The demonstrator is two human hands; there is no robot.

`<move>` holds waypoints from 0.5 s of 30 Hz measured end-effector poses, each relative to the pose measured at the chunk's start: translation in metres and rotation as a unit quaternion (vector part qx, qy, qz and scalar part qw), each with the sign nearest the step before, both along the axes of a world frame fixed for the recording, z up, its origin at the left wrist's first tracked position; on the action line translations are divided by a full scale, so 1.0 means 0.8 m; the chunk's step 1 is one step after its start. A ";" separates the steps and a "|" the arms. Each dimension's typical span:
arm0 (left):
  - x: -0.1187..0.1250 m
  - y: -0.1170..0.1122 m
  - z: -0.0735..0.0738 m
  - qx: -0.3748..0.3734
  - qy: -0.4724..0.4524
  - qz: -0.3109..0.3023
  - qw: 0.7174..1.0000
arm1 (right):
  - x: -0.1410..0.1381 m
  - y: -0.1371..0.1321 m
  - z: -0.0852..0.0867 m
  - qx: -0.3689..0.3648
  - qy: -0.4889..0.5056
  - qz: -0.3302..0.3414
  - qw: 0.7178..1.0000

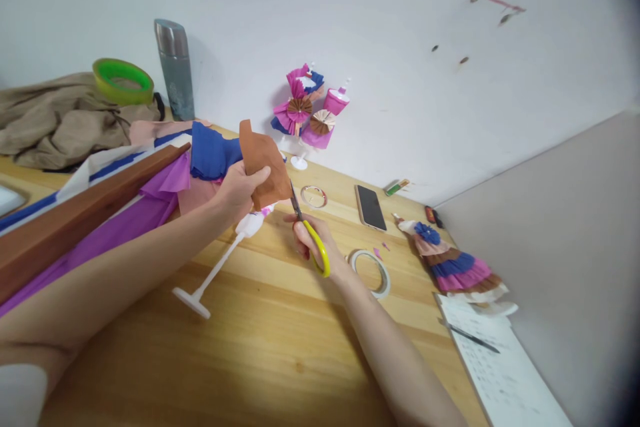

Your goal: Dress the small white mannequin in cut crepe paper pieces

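My left hand (pixel 241 188) is closed on a piece of brown crepe paper (pixel 264 163), thumb pressed on its near face. In my right hand (pixel 311 237) is a pair of scissors with yellow handles (pixel 320 257). The blades point up and touch or nearly touch the paper's right edge; whether they are cutting cannot be made out. Below the paper lies a white doll stand (pixel 220 273), tipped on its side, its upper end partly hidden. Behind my left hand sits a folded blue crepe paper (pixel 213 152).
Long brown (pixel 90 213) and purple paper strips (pixel 115 237) cover the left. Two paper-dressed figures (pixel 305 113) stand by the wall, near a grey bottle (pixel 175 70) and green tape roll (pixel 123 80). Rightward lie white tape (pixel 370 273), a phone (pixel 371 207), a layered paper dress (pixel 455 263) and written sheets (pixel 500 363).
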State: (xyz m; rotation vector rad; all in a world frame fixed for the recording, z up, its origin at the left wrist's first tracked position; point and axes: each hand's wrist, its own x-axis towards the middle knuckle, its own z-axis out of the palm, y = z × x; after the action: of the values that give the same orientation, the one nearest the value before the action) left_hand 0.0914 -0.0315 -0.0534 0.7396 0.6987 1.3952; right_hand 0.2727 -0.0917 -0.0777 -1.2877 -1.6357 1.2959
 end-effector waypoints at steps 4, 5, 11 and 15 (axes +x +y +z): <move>-0.001 0.000 -0.002 -0.003 0.005 -0.008 1.000 | 0.000 0.000 -0.003 0.003 -0.002 0.000 1.000; -0.001 0.000 -0.002 -0.003 0.005 -0.008 1.000 | 0.000 0.000 -0.003 0.004 -0.003 0.001 1.000; -0.001 0.002 -0.003 -0.002 0.007 0.014 1.000 | -0.001 -0.001 0.004 0.020 -0.006 0.013 1.000; 0.000 0.002 -0.002 -0.007 -0.005 0.009 1.000 | -0.002 0.000 0.003 0.018 -0.009 0.023 1.000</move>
State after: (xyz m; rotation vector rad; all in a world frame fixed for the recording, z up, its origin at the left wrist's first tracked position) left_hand 0.0914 -0.0303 -0.0548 0.7162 0.7078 1.4095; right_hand 0.2713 -0.0919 -0.0749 -1.2511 -1.7015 1.2800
